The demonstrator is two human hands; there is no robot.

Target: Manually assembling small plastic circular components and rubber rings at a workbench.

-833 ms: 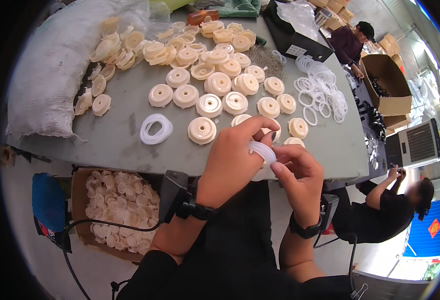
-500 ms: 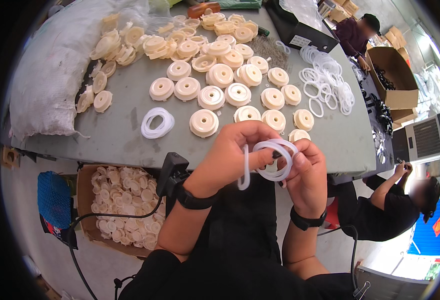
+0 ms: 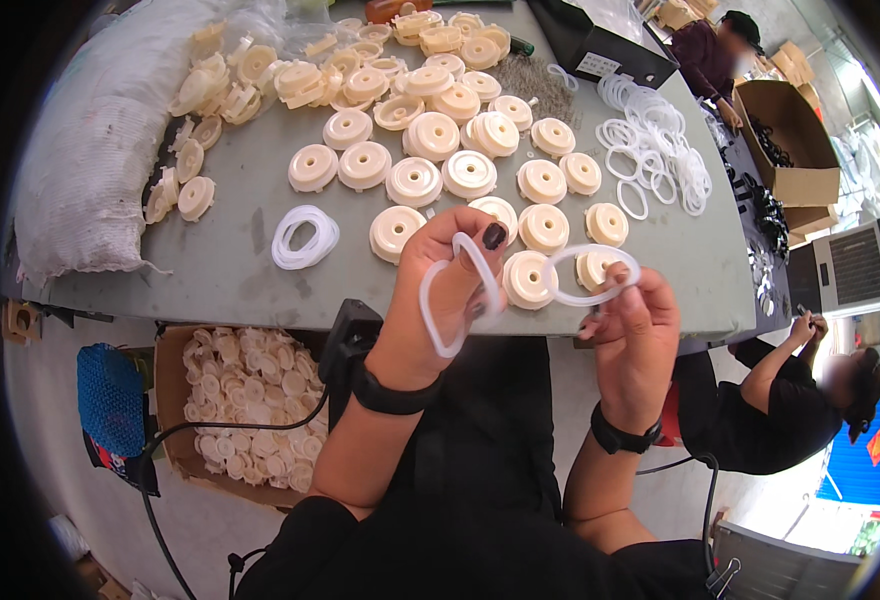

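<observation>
A white ring (image 3: 548,278) is pinched by the right hand (image 3: 632,325). Loops (image 3: 426,305) are draped over the left hand (image 3: 447,300); its finger closure cannot be told.

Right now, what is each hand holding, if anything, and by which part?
The right hand pinches a white ring by its right edge. The left hand has another ring around its thumb; any pinch there is unclear.

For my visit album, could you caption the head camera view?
White rings on the left hand and in the right hand, near cream discs on a table.
</observation>
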